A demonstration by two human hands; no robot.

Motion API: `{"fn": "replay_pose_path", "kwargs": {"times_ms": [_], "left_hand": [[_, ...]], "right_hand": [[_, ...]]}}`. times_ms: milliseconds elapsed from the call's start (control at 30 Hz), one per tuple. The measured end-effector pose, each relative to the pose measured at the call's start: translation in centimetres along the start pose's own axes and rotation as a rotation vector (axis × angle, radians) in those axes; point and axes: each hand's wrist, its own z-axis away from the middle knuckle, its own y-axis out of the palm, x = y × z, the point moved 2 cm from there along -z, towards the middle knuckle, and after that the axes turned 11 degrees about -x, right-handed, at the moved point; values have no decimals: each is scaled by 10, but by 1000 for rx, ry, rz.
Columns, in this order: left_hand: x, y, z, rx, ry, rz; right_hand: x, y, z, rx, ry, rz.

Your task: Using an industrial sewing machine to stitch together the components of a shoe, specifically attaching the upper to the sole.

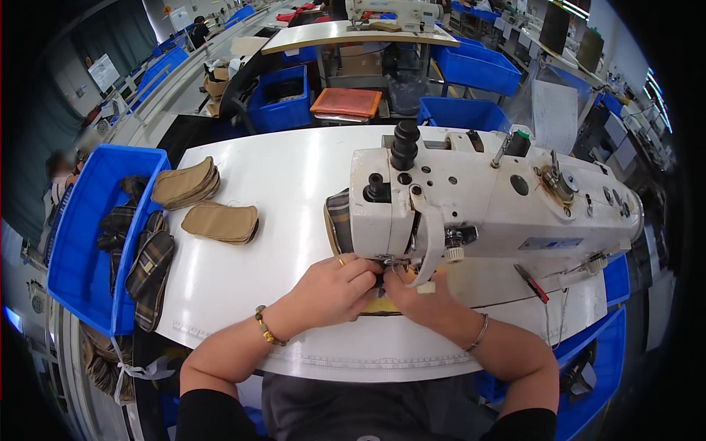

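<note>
Elongated dark plaid fabric piece with tan edge (338, 220) on white surface (279, 165), partly behind white metal sewing machine (471, 198); left hand (334, 294) and right hand (421, 295) curled close at its left end, grip hidden, can't tell; tan fabric stacks (219, 223) leftward, then blue plastic bin (73, 228).

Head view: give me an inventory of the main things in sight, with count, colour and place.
sewing machine: one, white, right side of near table
near table: one, white, before the person
tan fabric piles: two, tan, table's left
plaid pieces: several, dark, in and beside left bin
plaid piece: one, dark, left of machine head
yellow piece: one, yellow, below the hands
red-handled tool: one, right of hands
blue bins: several, left, behind, right
far sewing machine: one, white, back table
left hand, right hand: two, bare, at the needle area; grip hidden
</note>
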Motion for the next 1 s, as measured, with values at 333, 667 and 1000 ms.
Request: {"fn": "replay_pose_path", "kwargs": {"times_ms": [333, 667, 1000], "left_hand": [[4, 4, 0, -48, 95, -134], [13, 20, 14, -157, 64, -204], [7, -9, -7, 41, -178, 127]], "right_hand": [[-1, 2, -3, 42, 101, -295], [3, 1, -1, 65, 21, -291], [-1, 0, -3, -48, 78, -347]]}}
